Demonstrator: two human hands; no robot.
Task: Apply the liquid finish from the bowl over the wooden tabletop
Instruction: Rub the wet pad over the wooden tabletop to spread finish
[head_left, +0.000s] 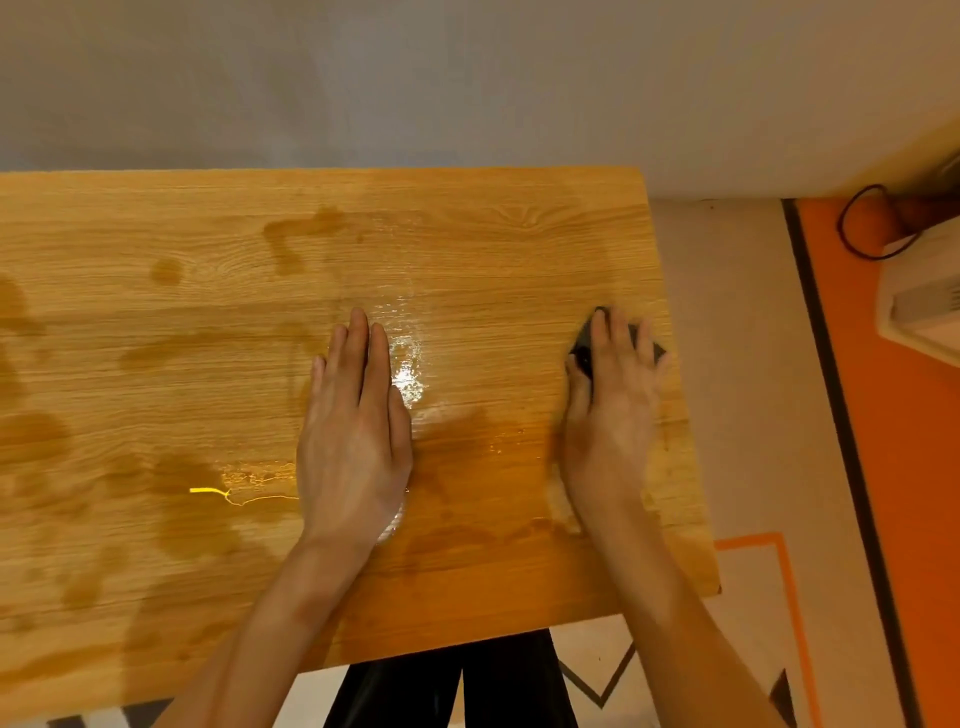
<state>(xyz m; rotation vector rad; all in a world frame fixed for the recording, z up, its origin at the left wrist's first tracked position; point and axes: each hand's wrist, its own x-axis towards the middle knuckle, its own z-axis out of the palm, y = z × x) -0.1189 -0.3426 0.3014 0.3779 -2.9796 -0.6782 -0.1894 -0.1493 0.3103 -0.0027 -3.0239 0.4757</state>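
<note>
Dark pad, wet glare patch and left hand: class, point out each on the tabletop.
dark pad (583, 347): head view, its exposed left corner beside the fingers.
wet glare patch (409, 375): head view, its brightest part.
left hand (358, 421): head view, back of the hand.

The tabletop (467, 249) under me is honey-yellow wood with fine brown grain lines running across — darker amber blotches and streaks stain it where it is wet, with a white glare beside my left hand (356, 431). Under my right hand (613, 410) peeks a black pad (584, 345). The wall (363, 78) is pale grey. The floor (904, 467) is orange past a black stripe — beige nearer.
</note>
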